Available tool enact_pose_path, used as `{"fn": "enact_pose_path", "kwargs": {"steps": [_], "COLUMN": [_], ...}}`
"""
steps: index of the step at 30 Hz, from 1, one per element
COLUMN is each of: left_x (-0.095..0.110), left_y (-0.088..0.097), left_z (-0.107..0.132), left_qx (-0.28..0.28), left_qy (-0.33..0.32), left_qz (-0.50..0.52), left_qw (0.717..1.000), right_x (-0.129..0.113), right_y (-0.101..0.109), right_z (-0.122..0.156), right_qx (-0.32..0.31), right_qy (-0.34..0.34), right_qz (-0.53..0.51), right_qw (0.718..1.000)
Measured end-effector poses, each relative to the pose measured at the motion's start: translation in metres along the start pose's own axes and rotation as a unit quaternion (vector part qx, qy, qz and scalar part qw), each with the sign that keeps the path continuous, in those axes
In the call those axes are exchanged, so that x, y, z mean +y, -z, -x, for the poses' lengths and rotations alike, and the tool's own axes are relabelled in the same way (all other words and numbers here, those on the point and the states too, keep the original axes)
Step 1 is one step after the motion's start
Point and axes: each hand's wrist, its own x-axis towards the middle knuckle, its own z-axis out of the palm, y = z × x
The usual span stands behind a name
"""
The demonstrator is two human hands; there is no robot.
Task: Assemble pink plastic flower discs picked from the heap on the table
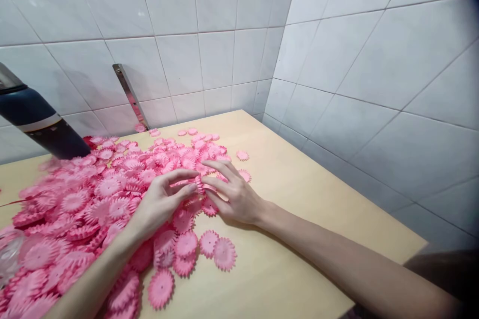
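Many pink discs with zigzag edges, like petal cutouts, lie in a loose heap (108, 187) over the left part of the table. At the heap's right edge, my left hand (168, 192) and my right hand (239, 197) meet fingertip to fingertip. Between them, a small bunch of pink scalloped discs (199, 185) stands on edge. My left thumb and forefinger close on it from the left. The right thumb and forefinger press from the other side, with the other right fingers spread above the heap. Several discs, one of them a loose disc (225, 254), lie nearer to me.
A dark blue bottle (48, 122) stands at the back left among the discs. A metal strip (129, 90) leans against the tiled wall (175, 0). Pale wood tabletop (299, 269) shows on the right, its edge running toward the corner. Clear plastic (9, 259) lies at far left.
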Motion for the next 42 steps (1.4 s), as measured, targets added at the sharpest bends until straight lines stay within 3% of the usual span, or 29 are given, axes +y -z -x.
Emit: {"fn": "enact_pose_path", "kwargs": {"steps": [4, 14, 21, 27, 31, 35, 39, 42], "left_x": [0.003, 0.006, 0.005, 0.006, 0.012, 0.012, 0.007, 0.006], "left_y": [0.0, 0.009, 0.003, 0.002, -0.003, -0.002, 0.001, 0.0], "left_z": [0.002, 0.002, 0.006, 0.007, 0.008, 0.008, 0.006, 0.005], "left_qx": [-0.012, 0.047, 0.046, 0.044, 0.029, 0.002, 0.0, -0.03], "left_qy": [0.022, 0.015, -0.046, -0.044, -0.027, 0.011, 0.017, 0.019], "left_qz": [0.025, -0.04, -0.114, -0.148, -0.124, -0.076, -0.05, -0.043], "left_qw": [0.999, 0.998, 0.991, 0.987, 0.991, 0.997, 0.999, 0.998], "right_x": [0.0, -0.007, -0.003, -0.006, -0.006, -0.007, -0.008, -0.007], "right_y": [0.002, 0.006, 0.005, 0.003, 0.002, 0.001, -0.003, -0.005], "right_z": [0.001, 0.001, 0.003, 0.002, 0.001, 0.001, 0.003, 0.002], "right_qx": [-0.017, -0.088, -0.099, -0.052, 0.001, 0.004, 0.003, 0.03], "right_qy": [0.029, 0.119, 0.15, 0.107, 0.075, 0.067, -0.017, -0.08], "right_qz": [0.066, 0.135, 0.146, 0.093, 0.041, -0.071, -0.19, -0.22], "right_qw": [0.997, 0.98, 0.973, 0.989, 0.996, 0.995, 0.982, 0.972]}}
